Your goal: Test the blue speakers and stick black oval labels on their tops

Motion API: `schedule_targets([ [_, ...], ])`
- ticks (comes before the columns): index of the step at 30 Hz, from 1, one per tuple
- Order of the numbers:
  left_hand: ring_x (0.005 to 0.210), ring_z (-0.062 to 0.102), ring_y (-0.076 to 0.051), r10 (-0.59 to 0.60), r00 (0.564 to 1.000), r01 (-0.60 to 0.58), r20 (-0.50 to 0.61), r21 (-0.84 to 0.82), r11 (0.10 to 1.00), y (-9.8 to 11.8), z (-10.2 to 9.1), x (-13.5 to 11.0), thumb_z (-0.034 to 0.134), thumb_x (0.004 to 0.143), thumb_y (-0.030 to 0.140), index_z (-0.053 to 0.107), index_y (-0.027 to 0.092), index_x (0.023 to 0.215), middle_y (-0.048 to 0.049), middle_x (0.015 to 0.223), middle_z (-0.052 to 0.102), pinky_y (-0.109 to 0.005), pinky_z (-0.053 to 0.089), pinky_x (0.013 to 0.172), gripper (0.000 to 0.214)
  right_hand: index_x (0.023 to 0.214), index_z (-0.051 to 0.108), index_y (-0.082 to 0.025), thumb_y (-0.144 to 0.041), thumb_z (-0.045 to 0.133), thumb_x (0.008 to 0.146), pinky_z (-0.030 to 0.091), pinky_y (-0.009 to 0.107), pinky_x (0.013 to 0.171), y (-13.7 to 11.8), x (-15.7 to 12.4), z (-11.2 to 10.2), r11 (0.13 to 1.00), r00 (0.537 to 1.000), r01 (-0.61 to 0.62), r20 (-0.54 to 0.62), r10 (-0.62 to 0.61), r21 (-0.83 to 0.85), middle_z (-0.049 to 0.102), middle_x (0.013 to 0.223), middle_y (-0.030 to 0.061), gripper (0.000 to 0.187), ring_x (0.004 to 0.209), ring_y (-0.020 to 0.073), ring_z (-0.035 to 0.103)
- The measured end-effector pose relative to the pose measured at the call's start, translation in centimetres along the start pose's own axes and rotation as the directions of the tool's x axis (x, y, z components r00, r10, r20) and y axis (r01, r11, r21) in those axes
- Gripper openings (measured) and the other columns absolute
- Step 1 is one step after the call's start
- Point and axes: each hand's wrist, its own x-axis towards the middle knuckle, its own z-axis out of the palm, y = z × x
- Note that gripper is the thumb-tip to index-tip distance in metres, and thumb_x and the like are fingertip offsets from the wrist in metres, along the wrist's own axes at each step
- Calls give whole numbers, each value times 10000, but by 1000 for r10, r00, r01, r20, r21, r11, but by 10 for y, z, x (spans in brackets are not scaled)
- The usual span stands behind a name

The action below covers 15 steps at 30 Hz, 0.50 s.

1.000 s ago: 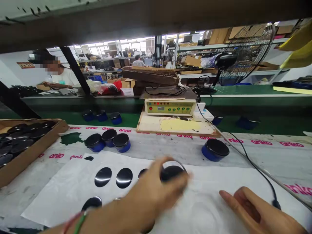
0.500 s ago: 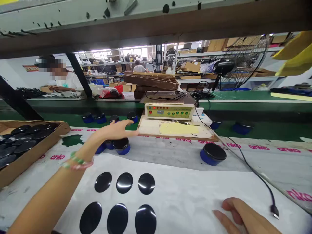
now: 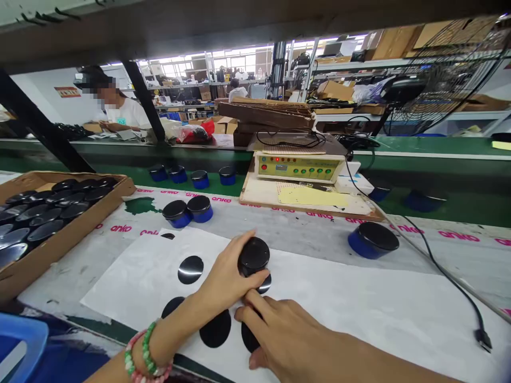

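Note:
My left hand (image 3: 229, 274) is closed around a round container (image 3: 255, 254) with a glossy black top, held just over the white sheet. Its sides are mostly hidden by the fingers. My right hand (image 3: 279, 330) is close beside the left thumb, with fingers bent and thumb apart over a black disc (image 3: 248, 336) on the sheet. Whether it touches that disc I cannot tell. More flat black discs lie around, among them one disc (image 3: 190, 269) left of my hands and another disc (image 3: 215, 328) by my left wrist.
Two blue-sided containers (image 3: 187, 210) stand behind the sheet, with several more on the green belt (image 3: 239, 191). A larger container (image 3: 373, 239) is at right, near a cable (image 3: 451, 282). At left sits a cardboard box (image 3: 128, 185) of black round pieces. A control unit (image 3: 299, 167) stands behind.
My left hand has come back from the near group of containers with one in its grip. My right hand has moved left, beside it. The view has shifted.

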Motion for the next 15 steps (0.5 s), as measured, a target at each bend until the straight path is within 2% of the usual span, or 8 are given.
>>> schedule_targets([
  [2, 1140, 567, -205, -51, 999, 51, -5, -54, 997, -7, 3, -1, 715, 730, 266, 330, 238, 1370, -59, 1271, 563, -346, 439, 1005, 748, 1104, 519, -165, -360, 684, 814, 525, 342, 619, 3, -3, -4, 1000, 1000, 12, 16, -12, 14, 568, 1087, 60, 387, 764, 213, 627],
  [6, 1118, 584, -183, -80, 997, 82, 16, -127, 989, -12, 3, 1, 747, 708, 276, 328, 273, 1359, -24, 1263, 582, -320, 451, 989, 774, 1060, 531, -163, -367, 681, 812, 486, 322, 543, 7, -4, -12, 997, 998, 69, 3, -69, -26, 573, 1020, 50, 354, 689, 195, 600],
  [9, 1148, 565, -193, -74, 997, 77, 22, -139, 987, -12, 3, 2, 753, 694, 270, 328, 277, 1365, -23, 1285, 569, -327, 428, 1011, 794, 1008, 550, -181, -230, 659, 818, 482, 306, 525, 5, -8, -22, 988, 992, 117, -43, -121, -97, 592, 967, 37, 225, 691, 190, 597],
  [13, 1200, 527, -218, -81, 997, 82, 17, -130, 988, -12, 2, 2, 733, 702, 249, 333, 275, 1370, -34, 1324, 538, -359, 391, 1049, 779, 889, 571, -205, -188, 593, 850, 503, 306, 596, 0, -29, -34, 986, 973, 112, -190, -134, -120, 626, 899, 33, 48, 748, 198, 606],
  [14, 1200, 527, -217, -91, 996, 91, 11, -133, 987, -10, 2, 1, 725, 710, 240, 333, 287, 1369, -28, 1325, 536, -363, 395, 1045, 768, 874, 571, -211, -199, 546, 878, 501, 306, 601, -1, -38, -34, 990, 961, 105, -245, -125, -94, 632, 865, 33, 28, 730, 195, 603],
  [15, 1195, 531, -213, -99, 995, 98, 2, -136, 986, -8, 1, -2, 720, 716, 233, 333, 307, 1364, -18, 1319, 538, -362, 404, 1036, 759, 870, 570, -220, -206, 494, 905, 497, 296, 594, 0, -48, -32, 994, 943, 92, -316, -106, -57, 633, 823, 30, 85, 700, 186, 600],
])
